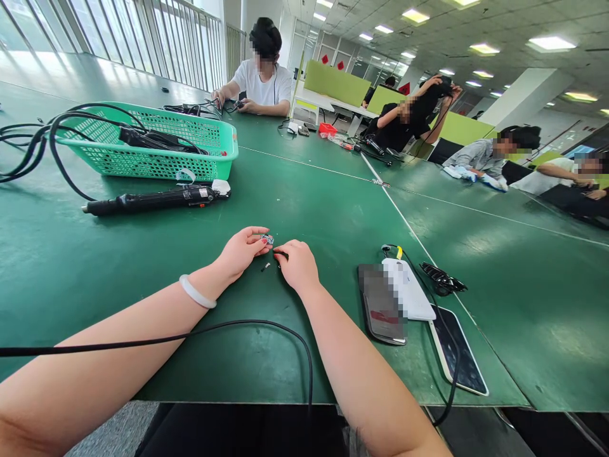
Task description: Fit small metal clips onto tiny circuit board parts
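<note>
Between the thumb and fingers of my left hand [243, 249] is a small silvery part [268, 239], too small to name for sure. My right hand [299, 261] is just to the right of it, thumb and fingertips pinched together. Whatever that pinch holds, if anything, is hidden. Below the fingertips, a tiny dark and pale piece [265, 267] lies on the green tabletop [228, 362]. A white bangle [197, 292] circles my left wrist.
A green basket [162, 166] holds cables and dark tools, with a black electric screwdriver [157, 199] in front. On the right lie a dark phone [375, 304], a white power bank [408, 289] and another phone [459, 349]. A black cable [228, 324] crosses my left forearm. Several people sit beyond.
</note>
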A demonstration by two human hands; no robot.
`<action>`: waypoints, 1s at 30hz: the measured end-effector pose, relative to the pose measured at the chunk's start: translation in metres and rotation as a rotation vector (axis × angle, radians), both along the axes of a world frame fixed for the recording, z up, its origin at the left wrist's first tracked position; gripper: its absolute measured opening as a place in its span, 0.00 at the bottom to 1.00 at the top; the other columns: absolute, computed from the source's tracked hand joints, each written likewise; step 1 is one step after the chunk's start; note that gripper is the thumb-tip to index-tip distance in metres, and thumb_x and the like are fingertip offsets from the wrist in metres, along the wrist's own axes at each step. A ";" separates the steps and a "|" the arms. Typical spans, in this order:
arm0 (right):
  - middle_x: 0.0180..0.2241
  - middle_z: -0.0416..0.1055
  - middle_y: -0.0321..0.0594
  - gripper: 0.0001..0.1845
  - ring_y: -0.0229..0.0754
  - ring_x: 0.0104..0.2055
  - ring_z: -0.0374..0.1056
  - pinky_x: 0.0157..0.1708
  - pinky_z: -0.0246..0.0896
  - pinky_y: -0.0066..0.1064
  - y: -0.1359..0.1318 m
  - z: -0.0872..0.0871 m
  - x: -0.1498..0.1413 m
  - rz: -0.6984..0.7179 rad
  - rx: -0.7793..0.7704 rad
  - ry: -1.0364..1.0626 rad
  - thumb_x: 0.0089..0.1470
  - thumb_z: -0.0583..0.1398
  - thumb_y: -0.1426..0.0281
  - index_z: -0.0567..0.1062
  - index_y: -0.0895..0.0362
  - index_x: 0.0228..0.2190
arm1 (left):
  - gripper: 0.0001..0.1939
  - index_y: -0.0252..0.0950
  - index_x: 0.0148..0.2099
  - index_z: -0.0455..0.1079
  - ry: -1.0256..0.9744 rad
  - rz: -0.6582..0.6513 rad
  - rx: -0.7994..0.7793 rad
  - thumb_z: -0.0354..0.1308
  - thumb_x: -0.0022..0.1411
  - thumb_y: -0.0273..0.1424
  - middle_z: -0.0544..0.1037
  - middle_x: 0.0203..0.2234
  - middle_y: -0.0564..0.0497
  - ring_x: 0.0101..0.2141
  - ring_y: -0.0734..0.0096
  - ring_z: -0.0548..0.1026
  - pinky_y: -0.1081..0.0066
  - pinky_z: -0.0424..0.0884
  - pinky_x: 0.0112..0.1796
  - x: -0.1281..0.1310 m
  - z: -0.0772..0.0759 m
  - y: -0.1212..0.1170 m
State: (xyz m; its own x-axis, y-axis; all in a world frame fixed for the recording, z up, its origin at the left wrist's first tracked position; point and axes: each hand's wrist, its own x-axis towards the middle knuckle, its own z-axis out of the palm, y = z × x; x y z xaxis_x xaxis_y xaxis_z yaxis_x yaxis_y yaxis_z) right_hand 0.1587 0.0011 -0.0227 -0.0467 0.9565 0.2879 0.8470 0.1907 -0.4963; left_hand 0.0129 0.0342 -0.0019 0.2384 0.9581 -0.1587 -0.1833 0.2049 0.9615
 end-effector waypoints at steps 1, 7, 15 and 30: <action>0.36 0.73 0.42 0.10 0.44 0.40 0.64 0.43 0.59 0.36 0.001 -0.001 -0.001 -0.003 -0.007 -0.005 0.55 0.57 0.71 0.79 0.54 0.33 | 0.13 0.31 0.43 0.69 0.004 -0.008 -0.003 0.61 0.52 0.23 0.77 0.33 0.48 0.32 0.76 0.74 0.66 0.69 0.45 0.000 0.001 0.000; 0.33 0.74 0.40 0.11 0.42 0.38 0.65 0.40 0.59 0.34 -0.002 0.002 0.003 -0.029 0.039 0.129 0.54 0.54 0.73 0.78 0.54 0.29 | 0.14 0.31 0.42 0.70 0.040 -0.060 0.008 0.62 0.51 0.22 0.78 0.34 0.47 0.35 0.74 0.76 0.65 0.68 0.47 0.000 0.001 -0.002; 0.31 0.73 0.37 0.10 0.36 0.28 0.62 0.32 0.59 0.30 -0.009 0.010 0.005 -0.076 0.082 0.464 0.52 0.56 0.67 0.78 0.54 0.29 | 0.14 0.34 0.41 0.70 0.241 -0.174 0.097 0.63 0.50 0.26 0.80 0.33 0.47 0.37 0.67 0.77 0.64 0.71 0.42 -0.001 0.003 -0.006; 0.30 0.73 0.35 0.09 0.36 0.27 0.60 0.31 0.58 0.30 -0.010 0.010 0.005 -0.112 0.083 0.502 0.51 0.58 0.66 0.79 0.54 0.29 | 0.12 0.34 0.41 0.70 0.336 -0.269 0.191 0.60 0.52 0.29 0.79 0.32 0.49 0.28 0.75 0.73 0.70 0.68 0.34 -0.002 0.004 -0.007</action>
State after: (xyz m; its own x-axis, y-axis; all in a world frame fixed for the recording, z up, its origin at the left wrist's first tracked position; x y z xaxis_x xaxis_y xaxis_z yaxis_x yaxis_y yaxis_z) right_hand 0.1642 -0.0085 -0.0123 0.2180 0.9208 0.3234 0.5261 0.1683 -0.8336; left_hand 0.0113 0.0269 0.0022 0.4475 0.8891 -0.0960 0.1799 0.0157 0.9836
